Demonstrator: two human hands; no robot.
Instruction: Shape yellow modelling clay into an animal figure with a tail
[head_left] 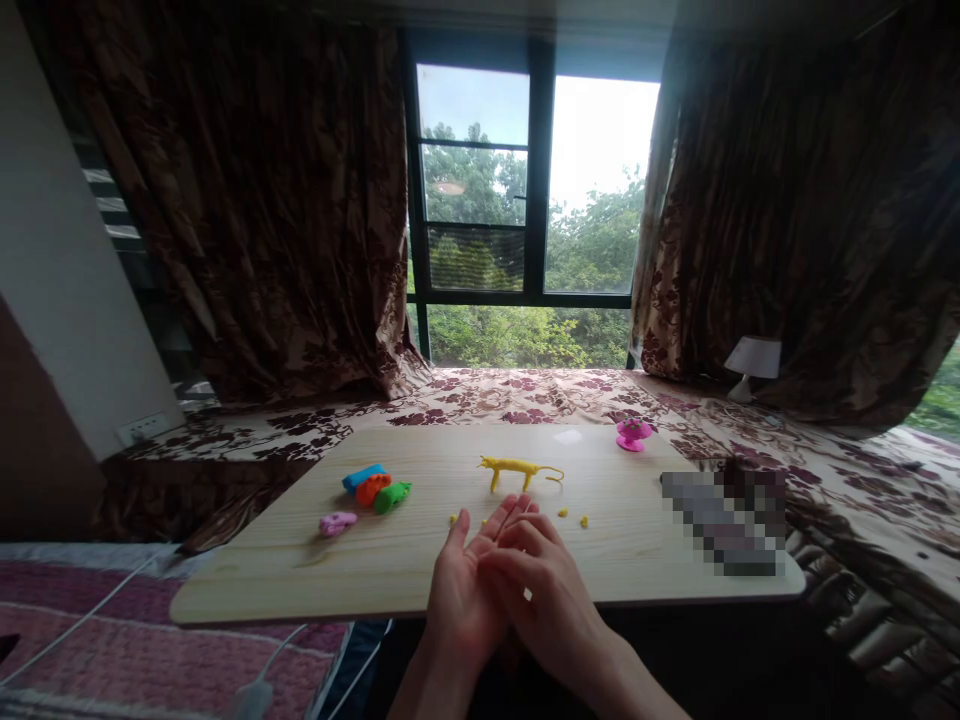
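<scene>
My left hand (461,590) is held palm up over the near edge of the table (292,580), its thumb and fingers stretched out. Across its palm lies my right hand (551,585), fingers bent and drawn together; whatever is between the fingers and the palm is hidden. Just beyond my fingertips stands a yellow modelling-clay animal (517,466) with a long curled tail and legs. Small yellow clay bits (584,522) are scattered on the wood on both sides of my hands.
To the left lie blue (364,477), orange (373,490), green (391,497) and pink clay lumps (337,523). A bright pink clay piece with green dots (633,433) stands at the back right. A blurred-out object (724,525) is at the right edge. A small lamp (752,360) stands on the sill.
</scene>
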